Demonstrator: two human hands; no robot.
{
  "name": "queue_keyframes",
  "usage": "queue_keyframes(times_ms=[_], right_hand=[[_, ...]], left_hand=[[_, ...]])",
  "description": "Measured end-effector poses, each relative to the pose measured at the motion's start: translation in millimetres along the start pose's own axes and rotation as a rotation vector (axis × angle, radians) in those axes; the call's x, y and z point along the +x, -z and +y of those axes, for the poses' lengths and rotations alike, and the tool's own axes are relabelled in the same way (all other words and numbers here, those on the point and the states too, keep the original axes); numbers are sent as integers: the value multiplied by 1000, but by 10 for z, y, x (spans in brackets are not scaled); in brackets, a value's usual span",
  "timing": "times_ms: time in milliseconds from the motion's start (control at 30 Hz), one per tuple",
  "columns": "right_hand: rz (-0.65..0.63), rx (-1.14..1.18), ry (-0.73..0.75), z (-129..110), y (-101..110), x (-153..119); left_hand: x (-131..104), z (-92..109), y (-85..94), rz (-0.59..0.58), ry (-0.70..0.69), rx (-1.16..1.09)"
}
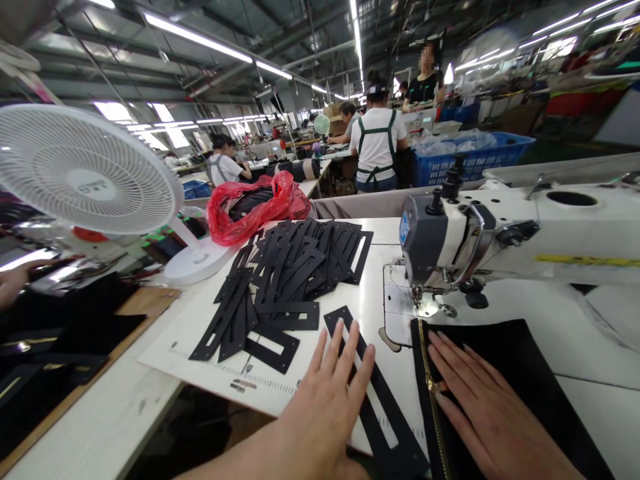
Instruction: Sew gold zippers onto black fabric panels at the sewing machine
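Note:
My left hand [330, 387] lies with its fingers spread on a long black slotted strip [385, 407], which has small holes at its corners. Flat on a black fabric piece [520, 347] rests my right hand [485, 393], fingers stretched out beside a gold zipper [428, 367]. The zipper's slider sits near my right thumb. Just beyond the fabric's top edge is the needle area of a white sewing machine [423, 303]. A heap of similar black slotted pieces [295, 260] covers the table beyond my left hand.
A white fan [90, 187] stands at the left, near a red plastic bag [225, 213] holding dark material. A blue crate [470, 160] is behind the machine. Several people work farther back, and another person's hand [13, 283] shows at the left edge.

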State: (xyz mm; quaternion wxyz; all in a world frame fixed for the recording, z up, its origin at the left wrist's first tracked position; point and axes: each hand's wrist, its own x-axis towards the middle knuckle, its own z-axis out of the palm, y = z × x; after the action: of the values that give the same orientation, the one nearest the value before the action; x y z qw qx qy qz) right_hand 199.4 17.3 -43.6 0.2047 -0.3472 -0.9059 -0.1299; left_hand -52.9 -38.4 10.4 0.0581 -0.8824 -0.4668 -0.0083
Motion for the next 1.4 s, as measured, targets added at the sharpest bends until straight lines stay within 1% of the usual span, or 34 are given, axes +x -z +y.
queue_keyframes(times_ms=[33,67,100,133,200,233,267,300,367,433,500,567,667,733,800,867,933,1000,1100,1167,1300,1400], right_hand=[[2,-2,8,11,0,5],[2,-2,13,26,0,11],[-3,0,19,44,0,17],[-13,6,22,63,0,24],[-35,27,19,95,8,35],[-46,34,7,105,17,40],[-57,36,-2,110,29,46],[-68,31,-7,110,44,53],[-96,10,-1,98,81,72],[-123,-4,14,80,122,93],[-134,1,5,64,155,107],[-137,22,-15,53,160,102],[-133,62,-36,52,98,56],[-110,91,-40,58,34,20],[-85,110,-37,62,-4,1],[-91,109,-31,58,12,6],[-123,93,-21,45,74,29],[-138,75,-13,32,145,55],[-118,56,-14,24,201,70],[-109,47,-26,21,195,66],[-82,35,-95,-7,145,80],[-97,59,-144,-36,127,120]], left_hand=[[-19,-55,-5,-56,33,-6],[-50,-89,-33,-86,31,-13],[-91,-101,-80,-81,5,-19],[-139,-94,-142,-42,-44,-27],[-234,-55,-277,109,-164,-54],[-271,-37,-338,186,-194,-73],[-294,-30,-389,264,-192,-91],[-303,-37,-428,324,-159,-109],[-268,-94,-467,384,-81,-145],[-175,-186,-448,393,-60,-189],[-48,-268,-378,374,-58,-241],[91,-297,-282,423,-33,-280],[298,-213,-174,573,-4,-338],[434,-108,-172,630,-37,-367],[565,-13,-223,629,-112,-351],[679,41,-292,568,-203,-294],[763,47,-341,488,-260,-248],[812,21,-353,403,-277,-248],[831,-19,-328,313,-272,-304],[824,-26,-316,299,-267,-316],[816,-19,-344,332,-226,-251],[828,-49,-405,338,-279,-219]])
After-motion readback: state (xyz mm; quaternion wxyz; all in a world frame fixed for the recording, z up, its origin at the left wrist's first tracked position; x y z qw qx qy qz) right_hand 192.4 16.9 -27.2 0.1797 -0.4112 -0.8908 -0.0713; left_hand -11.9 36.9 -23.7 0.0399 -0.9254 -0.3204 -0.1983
